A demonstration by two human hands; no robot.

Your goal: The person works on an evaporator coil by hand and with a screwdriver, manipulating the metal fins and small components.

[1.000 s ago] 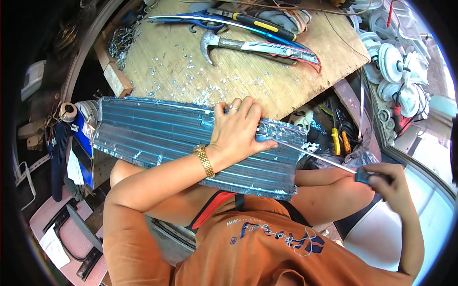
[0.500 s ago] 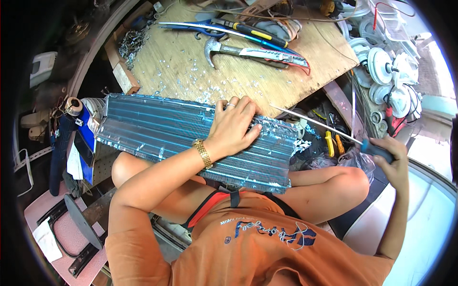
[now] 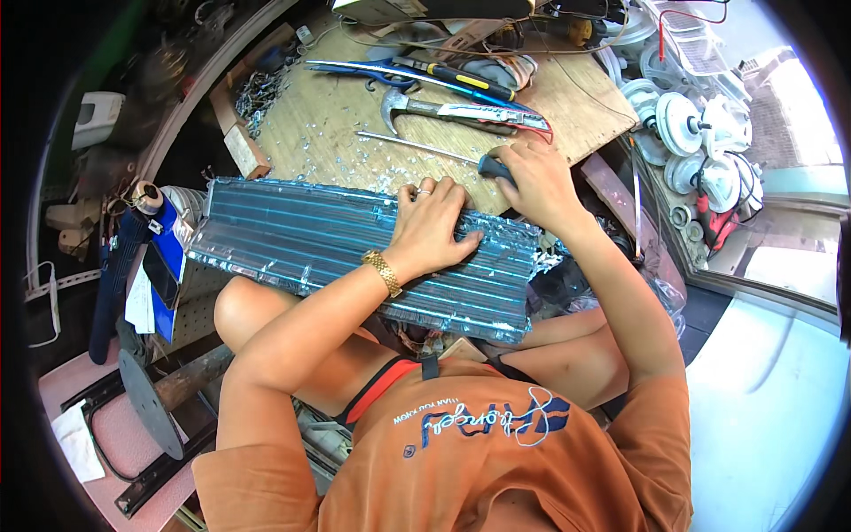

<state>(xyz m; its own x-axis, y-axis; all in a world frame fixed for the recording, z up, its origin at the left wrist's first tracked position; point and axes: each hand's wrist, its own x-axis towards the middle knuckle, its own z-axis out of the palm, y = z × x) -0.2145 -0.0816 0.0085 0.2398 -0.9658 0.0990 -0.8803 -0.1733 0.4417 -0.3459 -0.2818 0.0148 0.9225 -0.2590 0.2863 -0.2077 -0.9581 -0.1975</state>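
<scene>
A long dark finned metal panel point(image 3: 301, 232), like a radiator core with bright lengthwise lines and ragged edges, lies across my lap. My left hand point(image 3: 427, 226) grips its far edge, fingers bent over the fins and thumb spread to the right. In my right hand point(image 3: 539, 182) is the dark handle of a long screwdriver point(image 3: 418, 144); its thin shaft points left, low over the wooden board. Just beyond the shaft rests a claw hammer point(image 3: 395, 106), with a utility knife point(image 3: 483, 113) lying along its handle.
The plywood board point(image 3: 328, 133) carries scattered metal bits and a yellow-black tool point(image 3: 470, 82). A pile of small metal pieces point(image 3: 261, 97) sits at its far left. White plastic wheels point(image 3: 678, 124) crowd the right. A round metal disc point(image 3: 151, 403) stands at lower left.
My right hand has swung from the far right in to the board, bringing the screwdriver close to the hammer. The left hand keeps its hold on the panel. The view has shifted slightly.
</scene>
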